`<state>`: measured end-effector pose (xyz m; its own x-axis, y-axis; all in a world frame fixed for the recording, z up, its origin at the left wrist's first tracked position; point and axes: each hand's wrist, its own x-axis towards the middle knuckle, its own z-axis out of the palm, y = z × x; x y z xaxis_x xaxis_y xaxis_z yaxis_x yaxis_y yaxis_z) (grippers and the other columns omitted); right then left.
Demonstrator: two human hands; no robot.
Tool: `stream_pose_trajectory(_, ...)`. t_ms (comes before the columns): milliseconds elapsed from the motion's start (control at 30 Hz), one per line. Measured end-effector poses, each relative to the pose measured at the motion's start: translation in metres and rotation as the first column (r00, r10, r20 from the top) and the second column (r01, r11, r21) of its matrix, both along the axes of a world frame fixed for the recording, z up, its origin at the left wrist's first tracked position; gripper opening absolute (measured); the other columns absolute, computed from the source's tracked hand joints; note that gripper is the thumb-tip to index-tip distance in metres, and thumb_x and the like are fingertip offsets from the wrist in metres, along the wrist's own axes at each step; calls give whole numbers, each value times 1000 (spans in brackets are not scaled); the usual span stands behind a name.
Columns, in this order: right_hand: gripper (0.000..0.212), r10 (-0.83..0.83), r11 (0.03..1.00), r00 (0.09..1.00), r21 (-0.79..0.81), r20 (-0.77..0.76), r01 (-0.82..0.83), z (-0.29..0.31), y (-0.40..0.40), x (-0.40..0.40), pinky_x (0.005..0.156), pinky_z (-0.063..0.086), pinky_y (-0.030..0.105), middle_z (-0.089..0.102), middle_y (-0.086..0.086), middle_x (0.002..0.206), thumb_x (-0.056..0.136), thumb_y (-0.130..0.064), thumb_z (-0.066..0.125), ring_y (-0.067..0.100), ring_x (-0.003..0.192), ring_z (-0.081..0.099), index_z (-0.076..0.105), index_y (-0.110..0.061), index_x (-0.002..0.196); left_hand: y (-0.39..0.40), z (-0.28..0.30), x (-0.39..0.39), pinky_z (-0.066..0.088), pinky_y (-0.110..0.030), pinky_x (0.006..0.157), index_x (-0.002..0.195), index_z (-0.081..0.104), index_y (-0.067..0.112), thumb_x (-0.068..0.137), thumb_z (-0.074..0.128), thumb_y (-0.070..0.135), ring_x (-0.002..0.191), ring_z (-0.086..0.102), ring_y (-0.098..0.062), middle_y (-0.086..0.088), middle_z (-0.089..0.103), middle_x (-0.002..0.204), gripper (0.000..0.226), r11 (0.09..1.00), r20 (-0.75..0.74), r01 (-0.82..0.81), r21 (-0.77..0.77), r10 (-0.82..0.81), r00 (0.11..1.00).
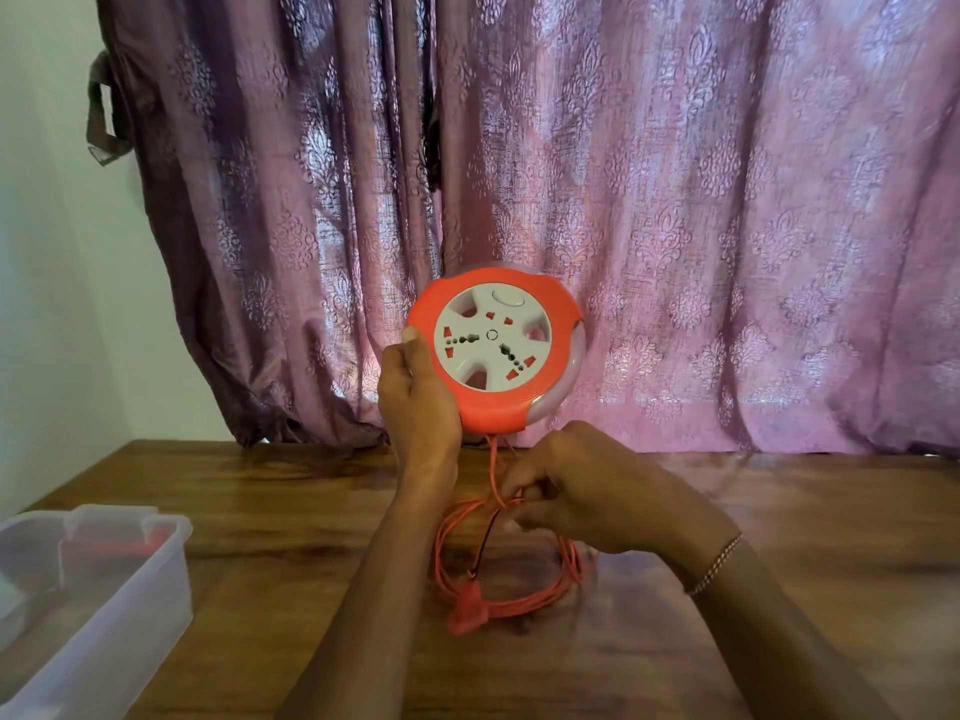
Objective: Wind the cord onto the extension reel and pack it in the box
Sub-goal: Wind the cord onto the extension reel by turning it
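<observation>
The round orange extension reel (493, 350) with a white socket face is held upright above the table, face toward me. My left hand (415, 402) grips its lower left rim. An orange cord (493, 470) drops from the reel's underside into loose coils (519, 589) lying on the table. My right hand (566, 491) pinches this cord just below the reel, together with a thin black strand. The orange plug (467, 613) rests at the front of the coils.
A clear plastic box (88, 589) stands open at the left front of the wooden table (285, 511), with something orange inside. A purple patterned curtain (675, 226) hangs right behind the table. A white wall is at the left.
</observation>
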<state>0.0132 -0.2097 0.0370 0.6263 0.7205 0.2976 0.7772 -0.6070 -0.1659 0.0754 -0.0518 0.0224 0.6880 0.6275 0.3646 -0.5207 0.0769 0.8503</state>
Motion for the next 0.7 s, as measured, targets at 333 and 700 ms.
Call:
stream_pose_trajectory(333,25,70,973,953,229,-293,-1,12,-21,-1,66,49,9,78,-12,81,89,1,67,-1,71,72,78,-16,103,2,3,-2,59,-54,92,84,62,27,110,44,46,87,68,-19,8,73,86,37,1000,7,19,9,-19,1000)
stream_pose_trajectory(700,5,-45,903,988,418,-146,103,21,-30,-4,60,58,25,76,-7,69,86,-20,76,4,53,69,79,-23,86,-2,3,-7,55,-47,87,87,60,25,98,40,61,83,63,-17,5,71,87,43,995,22,-5,97,2,1000)
